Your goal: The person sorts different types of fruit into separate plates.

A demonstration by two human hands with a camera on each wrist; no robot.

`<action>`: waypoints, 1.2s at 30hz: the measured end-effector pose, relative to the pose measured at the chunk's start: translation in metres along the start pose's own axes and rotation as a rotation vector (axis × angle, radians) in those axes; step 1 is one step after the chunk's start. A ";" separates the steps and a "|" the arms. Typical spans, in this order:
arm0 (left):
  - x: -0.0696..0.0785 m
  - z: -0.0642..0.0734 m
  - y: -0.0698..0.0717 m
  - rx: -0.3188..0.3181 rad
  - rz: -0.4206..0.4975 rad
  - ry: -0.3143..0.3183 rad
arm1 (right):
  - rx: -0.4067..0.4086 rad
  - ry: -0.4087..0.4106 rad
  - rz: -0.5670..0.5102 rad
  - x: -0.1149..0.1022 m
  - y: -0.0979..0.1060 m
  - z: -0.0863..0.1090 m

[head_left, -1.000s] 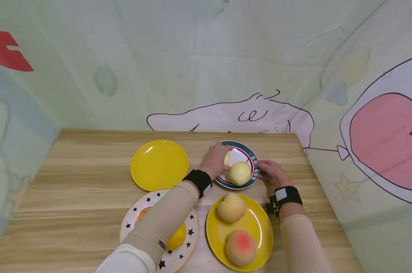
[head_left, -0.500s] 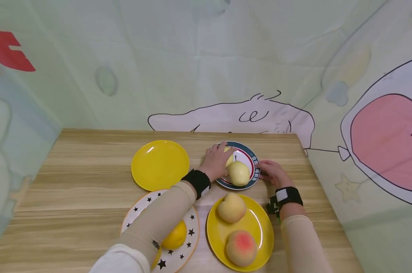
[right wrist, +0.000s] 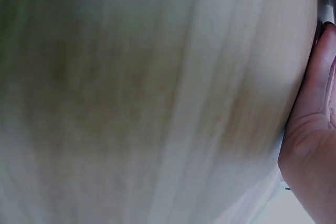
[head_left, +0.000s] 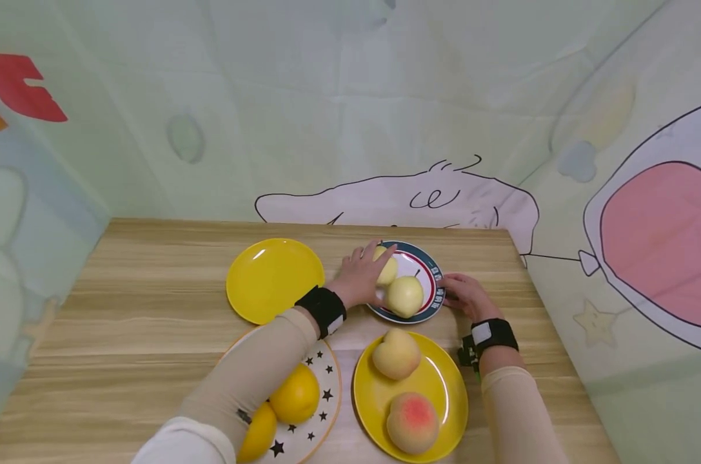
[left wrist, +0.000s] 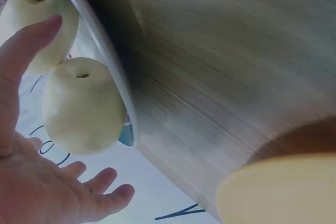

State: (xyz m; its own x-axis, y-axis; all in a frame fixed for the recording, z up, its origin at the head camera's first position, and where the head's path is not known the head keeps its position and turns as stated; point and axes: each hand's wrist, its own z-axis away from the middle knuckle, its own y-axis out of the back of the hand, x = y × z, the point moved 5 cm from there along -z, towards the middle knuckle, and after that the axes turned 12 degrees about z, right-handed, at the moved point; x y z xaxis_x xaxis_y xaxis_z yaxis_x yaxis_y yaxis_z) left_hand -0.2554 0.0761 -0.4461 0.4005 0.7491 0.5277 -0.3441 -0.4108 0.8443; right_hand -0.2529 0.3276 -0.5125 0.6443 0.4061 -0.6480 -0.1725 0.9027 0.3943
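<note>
Two round pale yellow pears, a rear one [head_left: 387,267] and a front one [head_left: 405,296], lie on a small white plate with a dark blue-green rim [head_left: 430,309]. My left hand [head_left: 358,274] is beside the rear pear, fingers spread above its far left side. In the left wrist view the fingers of that hand [left wrist: 39,182] stand apart from the nearer pear [left wrist: 84,106], with the thumb across the other pear. At the plate's right edge, my right hand [head_left: 465,293] holds the rim between fingers and thumb. Its fingertips are partly hidden in the right wrist view.
Nearer me, a yellow plate [head_left: 451,412] carries two peaches [head_left: 413,422]. Left of it, a star-patterned plate [head_left: 327,406] with two oranges [head_left: 295,393] lies partly under my left forearm. A bare yellow plate [head_left: 275,280] sits at the back left. A printed cloth backdrop [head_left: 350,129] borders the table.
My left hand has loosened from the rear pear and drawn back left, showing more of it. The left forearm has shifted left, uncovering more of the oranges. My right hand stays at the rim.
</note>
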 end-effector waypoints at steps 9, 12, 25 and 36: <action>-0.003 0.005 0.009 -0.008 0.066 0.037 | -0.014 0.016 0.018 0.001 -0.001 -0.003; -0.004 0.010 0.014 -0.014 0.108 0.050 | -0.013 0.021 0.013 0.001 -0.003 -0.002; -0.024 0.039 0.042 0.013 0.205 0.087 | -0.013 0.006 0.008 0.004 -0.001 -0.005; -0.076 0.079 0.084 0.091 0.185 0.253 | -0.001 0.014 0.013 0.003 0.000 -0.005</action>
State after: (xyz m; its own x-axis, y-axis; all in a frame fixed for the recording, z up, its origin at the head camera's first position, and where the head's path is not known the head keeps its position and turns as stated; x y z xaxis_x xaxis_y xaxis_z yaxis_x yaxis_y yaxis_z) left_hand -0.2473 -0.0564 -0.4083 0.1108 0.7580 0.6428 -0.3095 -0.5883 0.7471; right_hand -0.2549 0.3296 -0.5177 0.6318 0.4199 -0.6515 -0.1820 0.8974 0.4019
